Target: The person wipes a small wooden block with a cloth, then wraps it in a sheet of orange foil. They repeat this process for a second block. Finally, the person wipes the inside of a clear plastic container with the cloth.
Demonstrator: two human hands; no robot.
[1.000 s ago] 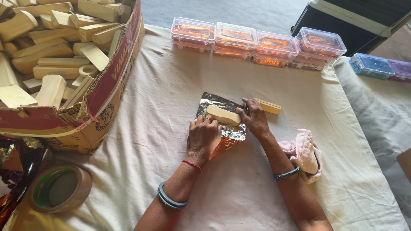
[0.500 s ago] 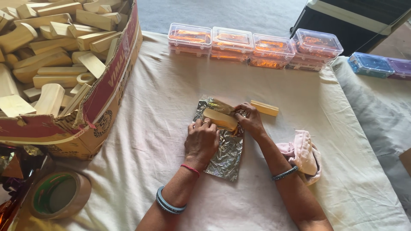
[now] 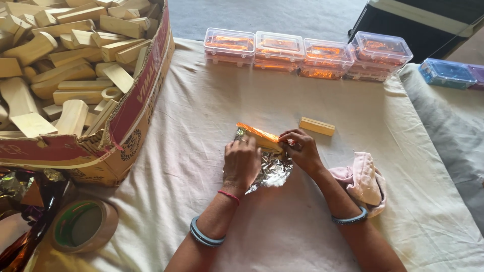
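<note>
A wooden block (image 3: 266, 143) lies on a crinkled sheet of foil (image 3: 272, 168), silver on one face and orange-gold on the other, spread on the white cloth. My left hand (image 3: 242, 162) presses down on the block and foil from the left. My right hand (image 3: 302, 150) pinches the foil's folded edge at the block's right end. The orange-gold flap (image 3: 256, 132) is folded over the top of the block. A second bare wooden block (image 3: 316, 126) lies just beyond my right hand.
A big cardboard box (image 3: 132, 108) full of wooden blocks stands at the left. Several clear lidded boxes (image 3: 305, 54) with orange contents line the far edge. A pink cloth (image 3: 364, 181) lies at my right forearm. A tape roll (image 3: 83, 225) and foil scraps sit bottom left.
The foil's far edge has been lifted and folded over the block, showing its orange-gold side. My hands stayed on the block and foil.
</note>
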